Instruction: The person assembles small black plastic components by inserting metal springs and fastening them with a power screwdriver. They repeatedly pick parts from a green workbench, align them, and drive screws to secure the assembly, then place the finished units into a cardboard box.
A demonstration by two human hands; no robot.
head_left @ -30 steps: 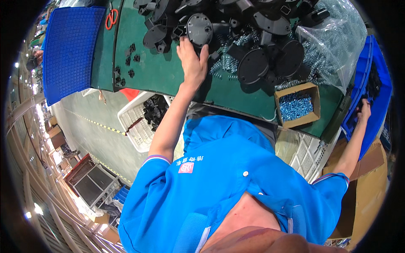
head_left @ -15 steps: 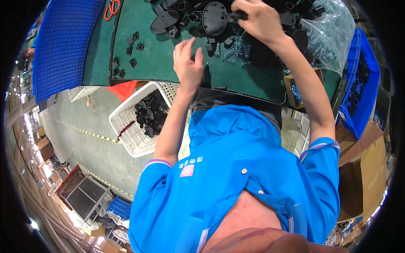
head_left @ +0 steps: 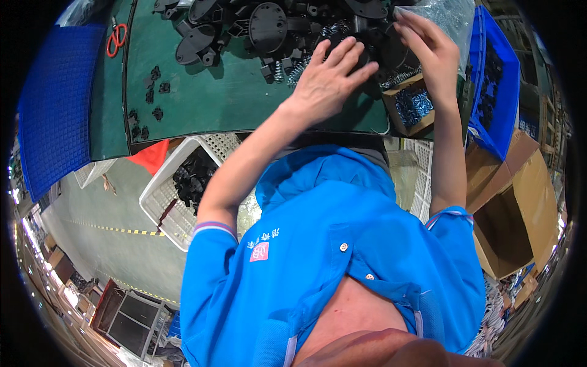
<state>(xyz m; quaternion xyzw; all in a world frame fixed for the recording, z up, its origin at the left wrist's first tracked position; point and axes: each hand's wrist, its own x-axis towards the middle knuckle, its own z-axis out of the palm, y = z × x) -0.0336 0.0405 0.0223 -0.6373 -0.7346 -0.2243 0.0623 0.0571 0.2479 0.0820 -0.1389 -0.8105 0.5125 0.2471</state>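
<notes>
My left hand (head_left: 330,76), fingers spread, reaches over a pile of black plastic parts and coil springs (head_left: 299,70) on the green table (head_left: 244,98). Nothing shows in its grasp. My right hand (head_left: 433,55) is beside a clear plastic bag (head_left: 452,18), its fingertips drawn together near the dark parts. Whatever they may hold is too small to make out. Farther left in the pile lie a round black plate (head_left: 268,27) with small holes and another black disc part (head_left: 195,44). A cardboard box (head_left: 422,125) of small shiny metal pieces (head_left: 414,105) sits below my right hand.
Orange-handled scissors (head_left: 115,41) and several small black pieces (head_left: 150,88) lie on the left. A blue tray (head_left: 58,110) flanks the table there. A blue bin (head_left: 501,79) and an open carton (head_left: 520,208) stand at right. Below the table edge is a white basket (head_left: 160,205) of black parts.
My left hand has moved right, over the springs, with its fingers spreading. My right hand has shifted right, toward the bag. The view has turned, showing more of the small cardboard box.
</notes>
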